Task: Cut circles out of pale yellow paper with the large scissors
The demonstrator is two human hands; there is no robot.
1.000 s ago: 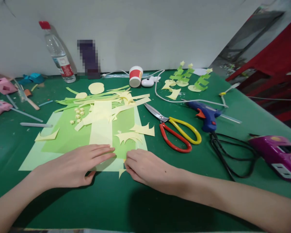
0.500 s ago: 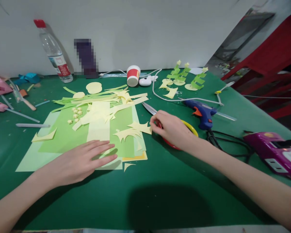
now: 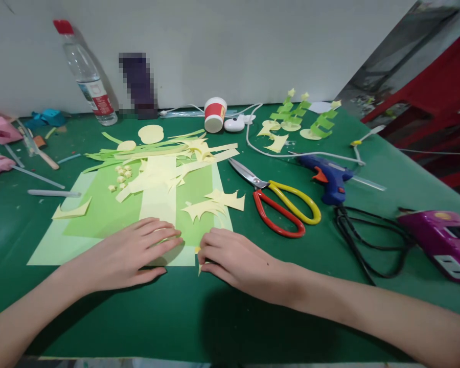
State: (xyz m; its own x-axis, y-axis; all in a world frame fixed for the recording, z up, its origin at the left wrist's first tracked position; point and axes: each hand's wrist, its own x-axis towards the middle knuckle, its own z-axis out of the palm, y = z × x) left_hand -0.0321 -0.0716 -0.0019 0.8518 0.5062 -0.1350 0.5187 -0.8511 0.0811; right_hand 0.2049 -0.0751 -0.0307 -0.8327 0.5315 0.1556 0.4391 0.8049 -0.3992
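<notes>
My left hand [image 3: 128,253] lies flat with its fingers stretched out on the front edge of the pale green sheets [image 3: 46,250] and the cream paper strip [image 3: 159,197]. To its right, my right hand [image 3: 239,260] is curled, thumb and fingers together on a small pale yellow paper scrap [image 3: 200,270]; most of the scrap is hidden under the fingertips. Jagged cream offcuts [image 3: 205,209] lie just beyond that hand. Scissors [image 3: 257,182] with one red and one yellow handle rest on the table, blades slightly apart. Several tiny paper stars [image 3: 121,179] sit on the green paper.
Behind the sheets are green strips [image 3: 111,153], a paper cup [image 3: 215,115], a white earphone case [image 3: 234,124] and a leaning bottle [image 3: 90,82]. On the right lie a blue glue gun [image 3: 327,176] and a purple power strip [image 3: 440,240]. Green spiral paper pieces [image 3: 322,122] stand at the back.
My right hand has left the scissors and moved left and nearer, down to the small paper scrap. The scissors stay on the table. My left hand remains on the paper.
</notes>
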